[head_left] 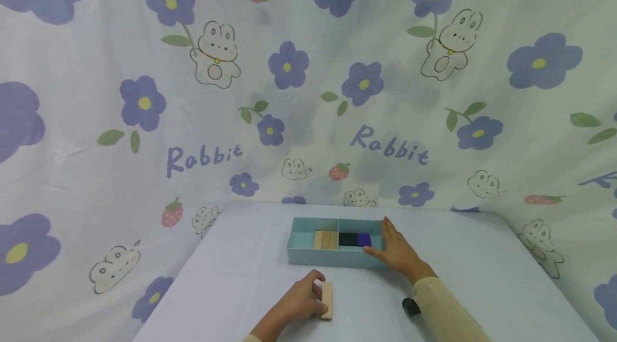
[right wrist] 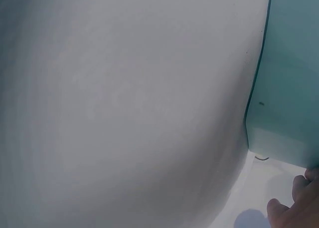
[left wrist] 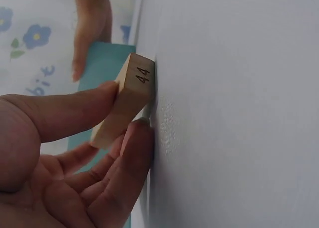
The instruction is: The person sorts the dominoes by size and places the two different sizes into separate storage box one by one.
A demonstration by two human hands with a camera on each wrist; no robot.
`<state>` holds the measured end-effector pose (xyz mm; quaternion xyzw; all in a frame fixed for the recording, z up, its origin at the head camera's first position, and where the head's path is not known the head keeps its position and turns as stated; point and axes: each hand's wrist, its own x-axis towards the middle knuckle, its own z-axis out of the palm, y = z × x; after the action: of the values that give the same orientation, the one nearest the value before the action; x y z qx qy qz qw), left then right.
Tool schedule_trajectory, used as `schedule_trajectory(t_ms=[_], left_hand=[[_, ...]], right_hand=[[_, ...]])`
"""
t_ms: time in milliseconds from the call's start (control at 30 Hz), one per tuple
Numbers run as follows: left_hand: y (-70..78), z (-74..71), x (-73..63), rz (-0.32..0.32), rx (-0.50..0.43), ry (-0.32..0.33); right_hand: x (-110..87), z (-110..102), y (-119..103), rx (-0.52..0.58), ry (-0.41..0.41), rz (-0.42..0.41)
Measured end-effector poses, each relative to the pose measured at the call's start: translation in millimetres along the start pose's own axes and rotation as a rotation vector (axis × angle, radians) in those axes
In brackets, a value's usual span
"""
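My left hand [head_left: 301,299] pinches a pale wooden block [head_left: 326,299] on the table in front of the box. In the left wrist view, the block [left wrist: 139,78] shows the number 44 on its end, with the thumb on one side and fingers on the other. A light teal box [head_left: 328,258] has two compartments. Wooden blocks [head_left: 326,240] lie in its left compartment; a black block [head_left: 348,239] and a purple block [head_left: 363,240] lie in the right one. At the box's right end rests my right hand [head_left: 400,252], its fingers extended along the side and its thumb over the front rim.
A small black object [head_left: 411,307] lies by the right sleeve, partly hidden. The white table [head_left: 231,261] meets a patterned cloth [head_left: 308,117] with flowers and rabbits that hangs behind and at both sides.
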<state>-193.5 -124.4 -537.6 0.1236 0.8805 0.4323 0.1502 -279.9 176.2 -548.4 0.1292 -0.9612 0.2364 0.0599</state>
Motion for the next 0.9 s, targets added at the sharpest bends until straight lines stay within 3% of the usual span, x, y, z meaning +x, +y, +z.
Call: schedule_trajectory(t_ms=[300, 500, 667, 900], left_hand=[[-4.0, -10.7, 2.1, 0.029, -0.177, 0.040], [-2.3, -33.8, 5.0, 0.123, -0.308, 0.093], [2.6, -62.1, 15.3, 0.159, -0.285, 0.185], [12.0, -88.4, 38.2, 0.130, -0.228, 0.220]], right_hand=[[-2.9, -3, 1, 0.006, 0.011, -0.020], [-4.6, -3, 0, 0.017, 0.007, -0.016], [-3.9, -4, -3, 0.018, 0.014, -0.019], [-3.7, -3, -2, 0.016, 0.005, -0.025]])
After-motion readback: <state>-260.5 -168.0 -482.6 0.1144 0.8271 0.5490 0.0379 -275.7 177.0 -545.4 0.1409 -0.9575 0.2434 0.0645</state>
